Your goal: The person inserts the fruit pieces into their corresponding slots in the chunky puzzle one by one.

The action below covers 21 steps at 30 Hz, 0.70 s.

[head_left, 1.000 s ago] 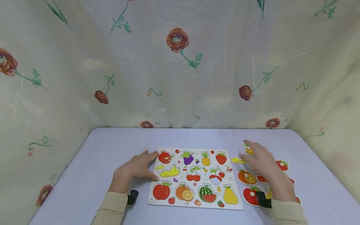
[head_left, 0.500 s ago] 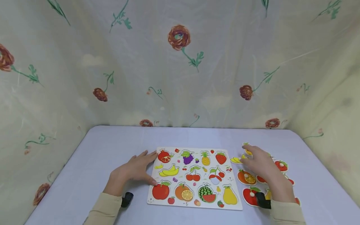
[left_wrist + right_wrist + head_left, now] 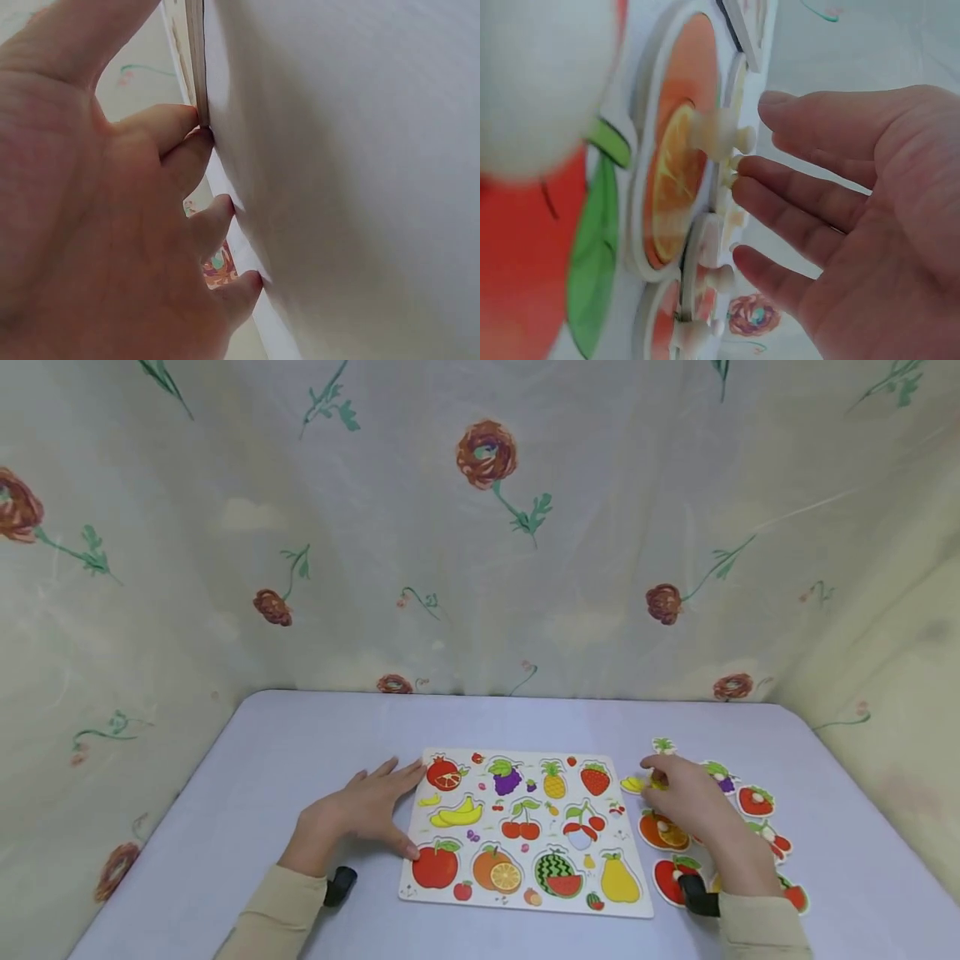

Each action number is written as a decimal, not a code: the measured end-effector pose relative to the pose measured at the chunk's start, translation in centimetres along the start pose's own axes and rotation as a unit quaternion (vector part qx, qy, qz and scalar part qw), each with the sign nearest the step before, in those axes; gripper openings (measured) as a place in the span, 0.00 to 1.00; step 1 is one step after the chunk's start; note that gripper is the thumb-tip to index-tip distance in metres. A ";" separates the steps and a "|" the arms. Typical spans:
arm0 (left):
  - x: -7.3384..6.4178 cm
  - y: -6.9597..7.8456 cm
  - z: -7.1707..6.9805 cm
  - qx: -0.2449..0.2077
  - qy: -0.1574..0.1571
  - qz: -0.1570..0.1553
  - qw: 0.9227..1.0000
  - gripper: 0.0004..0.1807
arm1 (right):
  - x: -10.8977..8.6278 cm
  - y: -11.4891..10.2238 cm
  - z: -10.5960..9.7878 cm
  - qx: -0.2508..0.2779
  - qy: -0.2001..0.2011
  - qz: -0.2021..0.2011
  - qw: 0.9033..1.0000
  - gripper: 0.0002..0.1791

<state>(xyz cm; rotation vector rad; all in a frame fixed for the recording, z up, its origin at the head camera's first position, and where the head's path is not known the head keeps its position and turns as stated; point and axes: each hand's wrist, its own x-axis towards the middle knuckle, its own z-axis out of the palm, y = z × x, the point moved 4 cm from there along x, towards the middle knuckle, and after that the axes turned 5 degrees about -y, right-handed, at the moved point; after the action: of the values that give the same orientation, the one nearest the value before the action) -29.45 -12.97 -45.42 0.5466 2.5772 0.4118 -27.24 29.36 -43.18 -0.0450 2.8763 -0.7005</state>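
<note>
Far left, I log a pale cloth curtain (image 3: 112, 635), softly creased, printed with rust-coloured flowers. Below it, a smooth lavender tabletop (image 3: 330, 727) with rounded back corners.

Left hand (image 3: 360, 810), beige sleeve (image 3: 281, 910) behind it: fingers spread, nearly straight, apart, clasping nothing. Index finger and thumb touch the left side of the board (image 3: 491, 831). My left wrist view gives its edge as thin, layered and wood-like.

The board lies flat on the tabletop, middle of my head view: white, rectangular, carrying three rows of bright fruit shapes with pale outlines.

Just right of it, the banana piece (image 3: 632, 785), yellow, lies partly under the right hand (image 3: 693, 793). That hand's thumb and fingers stand apart around it; contact I cannot tell. The pineapple piece (image 3: 663, 745) shows behind the fingers. Nearer the person are the orange piece (image 3: 654, 835) and apple piece (image 3: 666, 881), flat, white-rimmed, with pale rounded knobs. Farthest right: grape piece (image 3: 720, 777), strawberry piece (image 3: 753, 802), cherry piece (image 3: 778, 843).
</note>
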 end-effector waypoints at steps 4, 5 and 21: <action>-0.1 0.2 -0.1 0.000 -0.007 -0.002 1.000 0.66 | 0.4 -0.1 0.3 -0.011 0.011 -0.013 1.000 0.21; -0.1 0.2 -0.1 -0.001 -0.008 -0.004 1.000 0.66 | 0.5 -0.2 0.4 -0.015 0.015 -0.015 1.000 0.19; -1.0 0.4 0.0 -0.023 0.011 -0.004 1.000 0.60 | 1.9 -0.3 0.7 -0.047 0.003 0.000 0.999 0.09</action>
<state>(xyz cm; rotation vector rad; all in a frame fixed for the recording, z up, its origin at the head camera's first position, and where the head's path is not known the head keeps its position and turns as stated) -28.55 -13.10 -44.89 0.5187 2.5823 0.4769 -28.97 28.61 -43.97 -0.0550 2.9122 -0.5667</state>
